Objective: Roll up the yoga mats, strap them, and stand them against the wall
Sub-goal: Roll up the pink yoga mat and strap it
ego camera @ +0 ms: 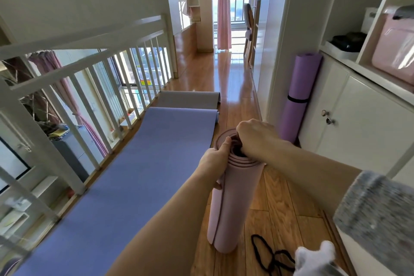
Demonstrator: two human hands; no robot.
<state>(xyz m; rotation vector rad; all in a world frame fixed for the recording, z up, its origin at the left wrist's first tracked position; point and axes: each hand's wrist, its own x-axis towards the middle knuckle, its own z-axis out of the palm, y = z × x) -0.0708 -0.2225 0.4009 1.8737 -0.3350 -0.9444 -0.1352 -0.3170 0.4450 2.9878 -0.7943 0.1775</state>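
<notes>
A rolled pink foam yoga mat stands upright on the wooden floor. The left hand wraps its fingers round the upper side; the right hand curls fingers into the top spiral, pinching it.

two grips, left grip and right grip, both on one pink roll. two rolled mats: that one and a purple roll beyond the right grip. two flat mats left of the grips: a blue mat, then a grey mat farther off. one black strap circles the purple roll; loose straps lie below the grips, number unclear.
</notes>
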